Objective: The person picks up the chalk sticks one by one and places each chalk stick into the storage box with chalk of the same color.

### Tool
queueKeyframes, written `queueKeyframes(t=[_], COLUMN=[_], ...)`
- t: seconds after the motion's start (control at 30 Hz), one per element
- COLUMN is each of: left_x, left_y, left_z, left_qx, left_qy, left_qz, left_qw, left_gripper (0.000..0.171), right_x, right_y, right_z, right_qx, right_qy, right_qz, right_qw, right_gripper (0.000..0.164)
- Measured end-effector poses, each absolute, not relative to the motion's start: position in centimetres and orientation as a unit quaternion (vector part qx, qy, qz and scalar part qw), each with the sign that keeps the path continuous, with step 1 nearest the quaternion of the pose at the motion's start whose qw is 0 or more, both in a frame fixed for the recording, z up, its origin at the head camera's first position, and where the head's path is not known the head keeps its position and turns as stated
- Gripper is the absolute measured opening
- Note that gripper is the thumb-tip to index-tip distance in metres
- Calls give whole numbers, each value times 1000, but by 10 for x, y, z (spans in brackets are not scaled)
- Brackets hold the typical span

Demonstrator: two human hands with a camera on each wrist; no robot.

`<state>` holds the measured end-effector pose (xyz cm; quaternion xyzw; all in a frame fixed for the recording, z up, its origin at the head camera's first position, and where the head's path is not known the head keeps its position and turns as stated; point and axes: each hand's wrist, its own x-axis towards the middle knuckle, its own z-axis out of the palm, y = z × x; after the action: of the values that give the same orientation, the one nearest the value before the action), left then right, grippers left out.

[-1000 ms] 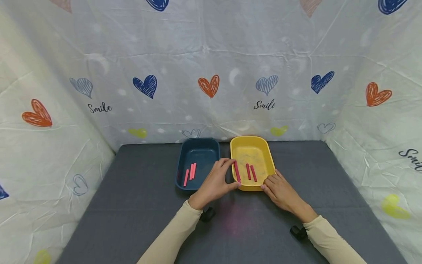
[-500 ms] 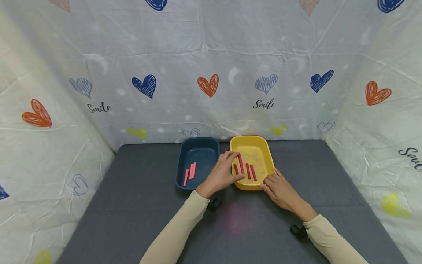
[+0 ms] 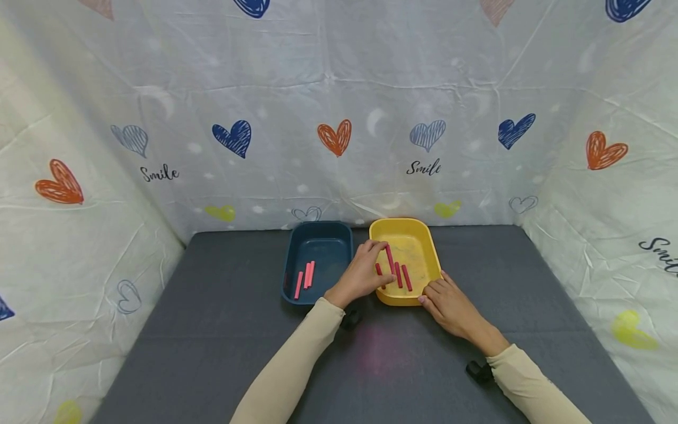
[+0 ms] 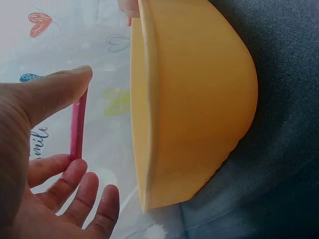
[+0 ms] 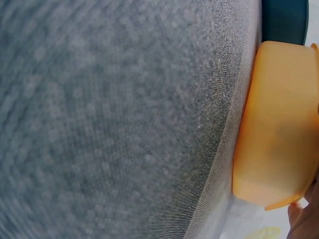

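My left hand (image 3: 359,275) is over the left side of the yellow tray (image 3: 405,235), pinching a dark pink chalk stick (image 3: 389,258) by its two ends between thumb and fingertips. The left wrist view shows that chalk (image 4: 78,130) held above the tray's rim. Three more dark pink sticks lie in the tray: one chalk stick (image 3: 378,269) partly behind the left hand, another chalk stick (image 3: 398,277) in the middle, and a third chalk stick (image 3: 406,278) to its right. At the tray's front right corner, my right hand (image 3: 452,307) grips the rim.
A dark blue tray (image 3: 320,242) stands just left of the yellow one, with three lighter pink chalk sticks (image 3: 307,275) inside. Pink dust (image 3: 378,350) marks the grey tablecloth (image 3: 212,330) in front. A printed curtain (image 3: 286,176) hangs close behind both trays.
My left hand has moved right and slightly away from me, carrying the chalk stick from the tray's left edge toward the middle sticks. The right hand has stayed at the corner.
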<state>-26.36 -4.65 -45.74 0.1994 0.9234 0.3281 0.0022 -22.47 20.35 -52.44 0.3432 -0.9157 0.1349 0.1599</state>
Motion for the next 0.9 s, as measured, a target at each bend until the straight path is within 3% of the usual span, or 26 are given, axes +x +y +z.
queueKeyframes(t=[0.9], left_x=[-294], left_y=[-12], left_z=[-474], left_qx=[199], left_qy=[933], left_qz=[299], left_qw=[33], left_gripper=[80], right_x=[-226], right_y=[205], right_z=[-527], right_qx=[342], right_qy=[-917], right_qz=[133], right_qw=[158], right_gripper=[17])
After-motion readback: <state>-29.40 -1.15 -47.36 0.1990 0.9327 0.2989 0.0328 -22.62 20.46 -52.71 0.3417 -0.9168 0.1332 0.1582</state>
